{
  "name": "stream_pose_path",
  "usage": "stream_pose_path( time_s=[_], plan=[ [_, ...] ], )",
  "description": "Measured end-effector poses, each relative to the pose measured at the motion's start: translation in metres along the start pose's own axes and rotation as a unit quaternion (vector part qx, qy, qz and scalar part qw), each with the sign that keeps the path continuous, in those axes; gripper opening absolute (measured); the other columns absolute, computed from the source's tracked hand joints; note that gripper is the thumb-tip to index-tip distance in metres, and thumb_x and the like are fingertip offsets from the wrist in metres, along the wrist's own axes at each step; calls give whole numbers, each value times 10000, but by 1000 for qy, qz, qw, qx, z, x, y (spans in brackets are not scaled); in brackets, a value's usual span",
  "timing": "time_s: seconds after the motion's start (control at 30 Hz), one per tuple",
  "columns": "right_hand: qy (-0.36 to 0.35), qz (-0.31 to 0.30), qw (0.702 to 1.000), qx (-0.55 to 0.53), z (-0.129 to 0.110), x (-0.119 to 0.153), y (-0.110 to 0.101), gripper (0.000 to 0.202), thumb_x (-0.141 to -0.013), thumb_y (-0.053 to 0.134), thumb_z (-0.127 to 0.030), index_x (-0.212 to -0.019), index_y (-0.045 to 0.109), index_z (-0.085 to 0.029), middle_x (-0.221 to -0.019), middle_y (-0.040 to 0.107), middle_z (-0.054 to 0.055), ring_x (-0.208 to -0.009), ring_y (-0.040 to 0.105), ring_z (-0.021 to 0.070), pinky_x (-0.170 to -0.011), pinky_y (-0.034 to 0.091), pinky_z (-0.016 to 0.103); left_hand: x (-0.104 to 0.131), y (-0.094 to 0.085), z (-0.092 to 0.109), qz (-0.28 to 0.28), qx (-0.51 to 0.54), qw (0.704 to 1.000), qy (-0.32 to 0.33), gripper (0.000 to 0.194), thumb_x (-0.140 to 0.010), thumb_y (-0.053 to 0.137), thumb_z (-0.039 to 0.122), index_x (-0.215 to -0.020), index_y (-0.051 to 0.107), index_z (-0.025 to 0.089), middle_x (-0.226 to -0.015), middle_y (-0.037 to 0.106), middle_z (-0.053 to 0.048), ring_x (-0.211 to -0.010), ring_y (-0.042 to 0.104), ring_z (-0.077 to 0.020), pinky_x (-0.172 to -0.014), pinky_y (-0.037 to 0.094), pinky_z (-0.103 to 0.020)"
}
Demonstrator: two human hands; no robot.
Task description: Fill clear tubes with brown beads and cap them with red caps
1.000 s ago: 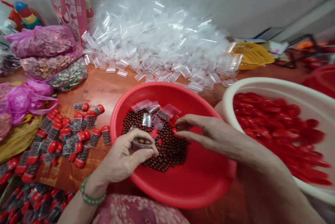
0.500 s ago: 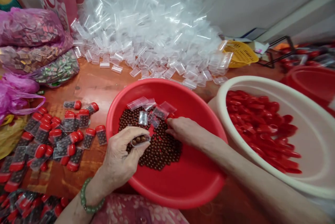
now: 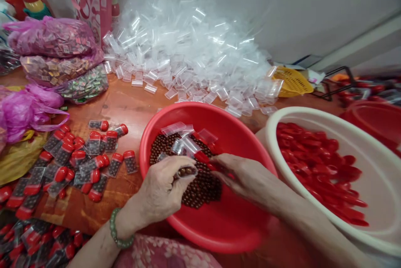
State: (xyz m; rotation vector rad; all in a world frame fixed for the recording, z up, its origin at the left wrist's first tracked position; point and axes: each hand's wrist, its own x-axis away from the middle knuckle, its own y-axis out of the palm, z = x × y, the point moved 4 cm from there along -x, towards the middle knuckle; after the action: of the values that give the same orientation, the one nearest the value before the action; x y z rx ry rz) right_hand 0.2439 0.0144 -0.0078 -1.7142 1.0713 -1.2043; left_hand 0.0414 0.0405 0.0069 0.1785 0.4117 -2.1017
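My left hand (image 3: 167, 184) is closed round a small clear plastic container, its open end (image 3: 187, 171) tilted up and showing brown balls inside. My right hand (image 3: 242, 176) pinches a red plastic cap (image 3: 202, 158) just above and to the right of that container. Both hands are over a red basin (image 3: 232, 226). Small round brown balls (image 3: 200, 195) lie in the basin, partly hidden by my left hand. Several clear empty containers (image 3: 191, 144) rest on top of the balls.
Filled containers with red caps (image 3: 94, 165) lie scattered on the wooden table (image 3: 125, 107) at left. Clear containers (image 3: 188, 46) are heaped against the wall. A white basin (image 3: 271, 134) of red caps (image 3: 316, 172) stands at right. Pink bags (image 3: 59, 42) and a yellow basket (image 3: 291, 82) sit behind.
My right hand has lifted from the balls, bringing the red cap toward the container in my left hand. The clear containers in the basin have shifted. The camera view has turned slightly left.
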Motion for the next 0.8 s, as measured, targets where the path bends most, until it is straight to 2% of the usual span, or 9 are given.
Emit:
stream_pose_path(
  time_s=[0.1,0.2,0.4,0.6,0.8],
  plan=[
    [-84,52,993,-57,-20,12,-10,180,-938,452,-223,-938,630,-194,-831,677,52,-719,653,165,-653,499,279,4,7,4,-50,-32,996,64,171,-914,488,125,-1047,596,130,-1232,646,-155,-1214,575,-213,-1040,473,-383],
    [-94,71,990,-80,-29,18,-19,207,-963,434,-267,-962,629,-198,-867,670,60,-743,647,169,-662,511,287,6,9,3,-60,-68,993,76,184,-918,472,113,-1061,587,129,-1238,642,-162,-1261,542,-223,-1068,458,-411],
    [-112,161,972,-133,-36,26,-40,160,-945,500,-266,-1048,604,-202,-869,663,43,-758,651,157,-672,527,269,5,9,4,-61,-73,995,36,160,-901,504,118,-1014,617,128,-1208,663,-147,-1116,639,-219,-987,514,-368],
    [-87,216,944,-235,-43,20,-30,192,-899,583,-241,-1083,629,-209,-941,712,47,-840,682,166,-742,554,276,4,4,9,-57,-1,998,10,129,-899,538,162,-970,642,133,-1067,711,-119,-1008,681,-191,-878,535,-274],
    [-78,298,895,-321,-46,10,-26,90,-839,664,-260,-914,701,-229,-942,730,59,-850,693,193,-753,578,319,2,-2,8,-41,54,998,0,96,-873,574,162,-915,652,126,-958,718,-96,-913,686,-169,-834,525,-245]
  ],
)
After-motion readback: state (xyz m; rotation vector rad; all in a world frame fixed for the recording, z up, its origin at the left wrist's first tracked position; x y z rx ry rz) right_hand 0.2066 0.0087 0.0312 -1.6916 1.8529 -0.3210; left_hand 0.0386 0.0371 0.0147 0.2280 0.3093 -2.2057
